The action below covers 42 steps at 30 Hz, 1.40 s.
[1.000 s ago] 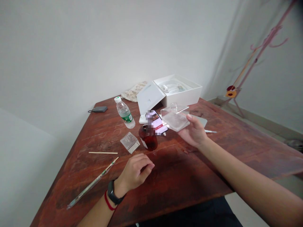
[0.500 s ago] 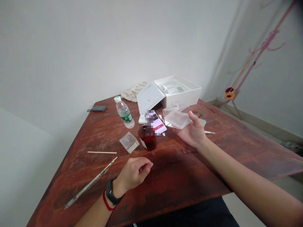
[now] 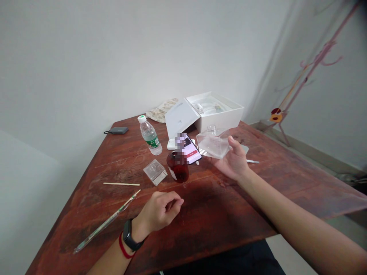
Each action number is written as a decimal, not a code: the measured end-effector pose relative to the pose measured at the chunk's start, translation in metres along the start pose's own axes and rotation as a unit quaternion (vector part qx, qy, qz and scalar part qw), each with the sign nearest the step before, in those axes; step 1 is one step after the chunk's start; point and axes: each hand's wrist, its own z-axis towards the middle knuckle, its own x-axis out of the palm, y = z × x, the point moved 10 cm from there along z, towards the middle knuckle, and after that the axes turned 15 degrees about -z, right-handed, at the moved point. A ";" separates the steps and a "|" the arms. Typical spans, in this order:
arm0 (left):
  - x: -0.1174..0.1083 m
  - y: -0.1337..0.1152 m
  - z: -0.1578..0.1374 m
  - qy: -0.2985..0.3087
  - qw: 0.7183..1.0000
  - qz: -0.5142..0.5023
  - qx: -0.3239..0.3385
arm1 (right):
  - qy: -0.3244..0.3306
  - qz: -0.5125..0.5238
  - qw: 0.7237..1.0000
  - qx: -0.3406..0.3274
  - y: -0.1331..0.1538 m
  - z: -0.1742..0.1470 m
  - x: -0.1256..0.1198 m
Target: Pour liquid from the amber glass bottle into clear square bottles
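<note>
Right hand [image 3: 233,163] holding container [image 3: 212,146], phone [image 3: 193,153] partly pixelated

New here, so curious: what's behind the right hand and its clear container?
Behind the clear container stands the white box; behind the right hand, part of a pale flat object, the rest covered.

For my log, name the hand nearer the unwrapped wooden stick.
Left: the left hand is right of the wooden stick; the right hand, holding a clear container, is farther right.
</note>
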 end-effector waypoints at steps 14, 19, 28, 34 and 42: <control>-0.036 -0.009 -0.002 -0.171 0.984 0.041 0.035 | -0.018 -0.010 1.000 0.002 0.002 -0.010 0.011; -0.050 -0.007 -0.003 -0.217 0.975 0.046 0.029 | -0.021 -0.039 0.999 0.000 0.003 -0.017 0.016; -0.034 -0.002 0.000 -0.177 0.984 0.009 0.017 | -0.034 -0.065 0.997 0.017 -0.007 -0.024 0.015; -0.031 0.012 -0.004 -0.213 0.977 -0.016 0.015 | -0.032 -0.075 0.997 0.015 -0.007 -0.025 0.018; -0.045 0.020 -0.004 -0.268 0.963 -0.019 0.003 | -0.032 -0.080 0.996 0.019 -0.006 -0.025 0.014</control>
